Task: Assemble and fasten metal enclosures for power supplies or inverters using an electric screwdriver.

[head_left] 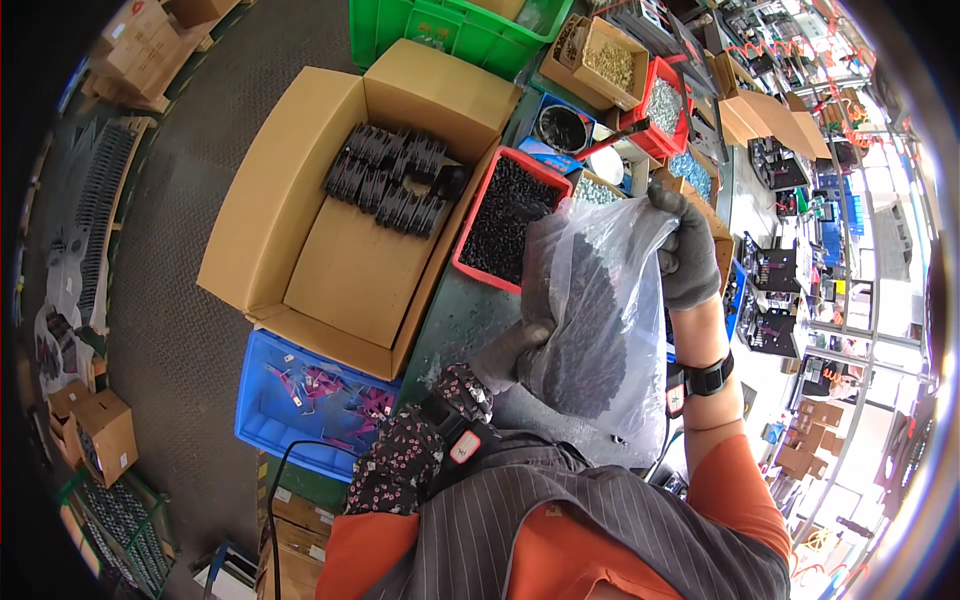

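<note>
A clear plastic bag (pixel 640 290), partly filled with small black parts (pixel 585 350), hangs tilted in front of my body. My right hand (pixel 690 250), in a dark grey glove, is closed on the bag's upper right edge. Lower down on the left side, my gloved left hand (pixel 512 355) grips the bag, its thumb against the plastic and some fingers hidden. Just beyond the bag stands a red bin (pixel 468 235) of small black pieces. The bag's upper left part overlaps that bin's right side.
On the left, an open cardboard box (pixel 250 200) holds rows of black parts (pixel 390 180). Nearer is a blue bin (pixel 255 410) with purple pieces. Farther back are a green crate (pixel 450 30), a red bin of silvery fasteners (pixel 662 105) and a box of brass-coloured fasteners (pixel 610 62).
</note>
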Motion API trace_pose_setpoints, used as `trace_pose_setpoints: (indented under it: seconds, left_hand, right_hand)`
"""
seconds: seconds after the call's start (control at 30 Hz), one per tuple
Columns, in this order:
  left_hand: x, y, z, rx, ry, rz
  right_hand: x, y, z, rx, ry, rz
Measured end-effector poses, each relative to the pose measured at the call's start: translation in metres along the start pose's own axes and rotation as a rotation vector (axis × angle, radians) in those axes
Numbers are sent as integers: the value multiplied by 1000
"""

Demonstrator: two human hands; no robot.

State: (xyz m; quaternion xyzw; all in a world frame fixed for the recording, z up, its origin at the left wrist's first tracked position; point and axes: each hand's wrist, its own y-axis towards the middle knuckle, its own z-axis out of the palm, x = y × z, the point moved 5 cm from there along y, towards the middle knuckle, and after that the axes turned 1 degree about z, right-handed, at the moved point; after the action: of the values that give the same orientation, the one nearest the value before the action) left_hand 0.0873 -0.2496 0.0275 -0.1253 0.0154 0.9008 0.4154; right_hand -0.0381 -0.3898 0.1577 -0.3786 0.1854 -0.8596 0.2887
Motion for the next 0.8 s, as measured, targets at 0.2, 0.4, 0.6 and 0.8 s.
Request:
trace_pose_setpoints:
  seconds: [0.2,0.4,0.6,0.8]
  left_hand:
    - [-11,12,8,10,-7,5]
    - [-9,21,-2,19,21,-41]
    - [-20,26,15,67,-62,-20]
    - [-25,31,17,97,-95,-10]
  right_hand:
    - [9,4,-5,64,-34,-43]
    - [18,3,-10,-77,-92,-111]
    - [24,2,-17,-122,-92,-124]
    - [27,5,-17,-21,-78,-129]
